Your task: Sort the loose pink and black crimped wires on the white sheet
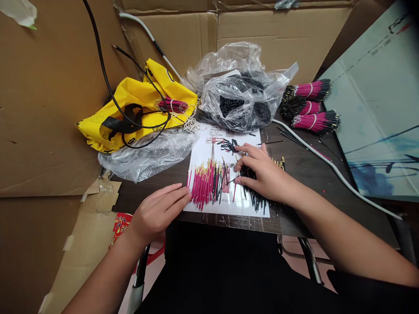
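Note:
My left hand (166,207) lies with its fingers stretched out, the tips touching the left edge of a row of pink wires (203,185) with gold-coloured ends. Several black wires (218,185) lie along the right side of that row. My right hand (262,170) is held over a second spread of black wires (258,198), its fingers apart and partly covering them. Its foremost fingertip is at a small heap of short black tube pieces (229,145). Near its thumb a thin black wire (233,179) lies slantwise. All this rests on a printed white sheet (199,150).
Behind the sheet stands a clear plastic bag (242,100) of black wires. To its left sits a yellow bag (131,96) with a pink bundle (172,105) on it. Tied pink-and-black bundles (316,122) lie at right. A white cable (340,172) crosses the dark table (307,183).

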Demonstrator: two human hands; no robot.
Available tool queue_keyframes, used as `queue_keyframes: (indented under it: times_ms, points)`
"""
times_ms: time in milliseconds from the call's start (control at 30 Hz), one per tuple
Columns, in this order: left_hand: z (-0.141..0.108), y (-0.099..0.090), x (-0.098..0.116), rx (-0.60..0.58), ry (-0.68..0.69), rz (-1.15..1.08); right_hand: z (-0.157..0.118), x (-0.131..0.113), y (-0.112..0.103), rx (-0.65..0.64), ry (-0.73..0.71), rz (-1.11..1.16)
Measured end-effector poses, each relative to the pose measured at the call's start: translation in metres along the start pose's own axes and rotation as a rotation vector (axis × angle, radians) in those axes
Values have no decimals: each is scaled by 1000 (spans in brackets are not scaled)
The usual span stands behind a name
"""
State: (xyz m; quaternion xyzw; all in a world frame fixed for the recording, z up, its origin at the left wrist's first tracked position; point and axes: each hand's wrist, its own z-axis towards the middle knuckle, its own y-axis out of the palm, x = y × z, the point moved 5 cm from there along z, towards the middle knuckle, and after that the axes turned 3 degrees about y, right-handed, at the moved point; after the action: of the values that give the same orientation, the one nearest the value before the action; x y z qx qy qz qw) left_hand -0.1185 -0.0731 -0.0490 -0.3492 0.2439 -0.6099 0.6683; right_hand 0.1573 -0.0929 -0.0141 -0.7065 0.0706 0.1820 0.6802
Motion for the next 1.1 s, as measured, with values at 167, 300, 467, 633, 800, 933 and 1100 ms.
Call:
queue_keyframes:
  times_ms: [167,300,467,633,800,933,1100]
  points:
    - [-2,5,0,4,-136,-101,2,6,-9,-56,-34,136]
    - [0,1,2,6,-146,-74,2,9,-21,-45,-74,196]
    - [27,-8,19,95,-230,39,1,2,-34,105,-94,288]
    - [68,16,40,21,-402,-11,-3,-17,-33,178,-89,462]
    - [84,28,45,13,-385,151,-7,-28,-31,167,-108,522]
    - [65,25,33,-24,-388,151,-7,-19,-36,151,-174,378]
    - [24,19,2,-113,-517,312,-5,-1,-26,14,-266,-136]
